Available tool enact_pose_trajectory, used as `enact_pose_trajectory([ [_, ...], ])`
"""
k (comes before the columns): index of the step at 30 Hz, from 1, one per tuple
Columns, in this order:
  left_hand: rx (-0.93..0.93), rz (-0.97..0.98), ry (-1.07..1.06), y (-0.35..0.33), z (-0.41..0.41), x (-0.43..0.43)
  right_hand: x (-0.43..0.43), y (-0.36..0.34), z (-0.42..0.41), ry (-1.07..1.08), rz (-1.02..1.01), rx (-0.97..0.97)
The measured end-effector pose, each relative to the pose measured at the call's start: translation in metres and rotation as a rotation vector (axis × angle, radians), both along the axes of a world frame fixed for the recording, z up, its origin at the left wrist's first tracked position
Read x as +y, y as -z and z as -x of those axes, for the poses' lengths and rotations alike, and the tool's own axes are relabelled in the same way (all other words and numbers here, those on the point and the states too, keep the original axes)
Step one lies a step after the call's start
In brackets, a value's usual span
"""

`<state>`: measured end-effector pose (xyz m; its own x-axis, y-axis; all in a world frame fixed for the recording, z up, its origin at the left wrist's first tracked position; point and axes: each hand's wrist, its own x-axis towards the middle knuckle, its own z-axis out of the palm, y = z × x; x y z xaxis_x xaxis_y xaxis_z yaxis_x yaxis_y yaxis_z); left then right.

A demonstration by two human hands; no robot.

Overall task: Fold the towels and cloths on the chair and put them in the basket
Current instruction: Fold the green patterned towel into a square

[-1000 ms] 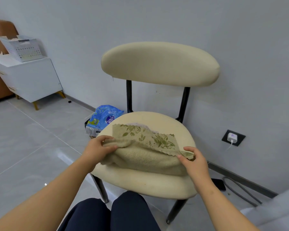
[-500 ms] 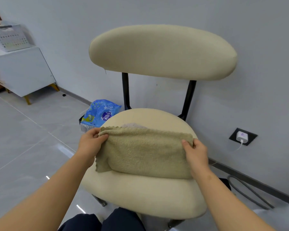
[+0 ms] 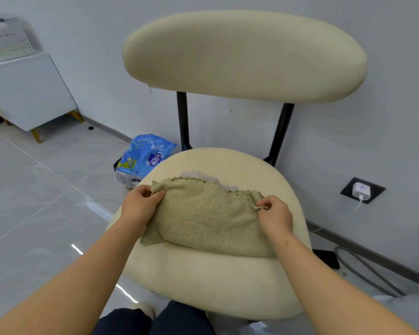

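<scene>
Left hand [image 3: 140, 206] and right hand [image 3: 275, 215] are pinching the towel's [image 3: 211, 221] far corners on the chair [image 3: 215, 286].
Both are gripping the fabric tight with curled fingers; the flap [image 3: 150, 239] sagging below the left grip is risking unfolding on lifting.

place: home room | evidence: padded chair [image 3: 242, 54], white cabinet [image 3: 24, 90], tiled floor [image 3: 34, 189], charger [image 3: 361, 191] in wall socket [image 3: 378, 189]

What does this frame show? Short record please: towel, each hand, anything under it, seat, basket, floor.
green towel: doubled over on the chair seat, fold toward the person
left hand: pinches its far left corner
right hand: pinches its far right corner
pale cloth: peeks out under the towel's far edge
chair seat: cream, padded
white basket: on the cabinet, far left, cut off by the frame
blue packet: floor, left of the chair
</scene>
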<state>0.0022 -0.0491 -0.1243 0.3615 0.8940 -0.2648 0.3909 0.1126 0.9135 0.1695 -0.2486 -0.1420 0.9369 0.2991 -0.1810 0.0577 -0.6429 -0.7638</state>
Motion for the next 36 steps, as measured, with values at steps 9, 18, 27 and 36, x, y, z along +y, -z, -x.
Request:
enact_pose_trajectory([
  [9, -0.124, -0.167, -0.027, -0.044, 0.014, -0.011, -0.023, -0.04, 0.018, 0.076, -0.36, -0.025],
  [18, -0.117, -0.252, 0.048, -0.071, 0.035, -0.043, -0.057, -0.062, 0.037, 0.086, -0.427, -0.052],
  [27, 0.122, -0.167, 0.114, -0.016, 0.033, -0.058, -0.065, -0.008, 0.054, 0.058, -0.236, -0.009],
  [36, 0.182, -0.188, 0.053, 0.008, -0.023, -0.041, -0.035, 0.009, 0.012, 0.103, -0.201, -0.036],
])
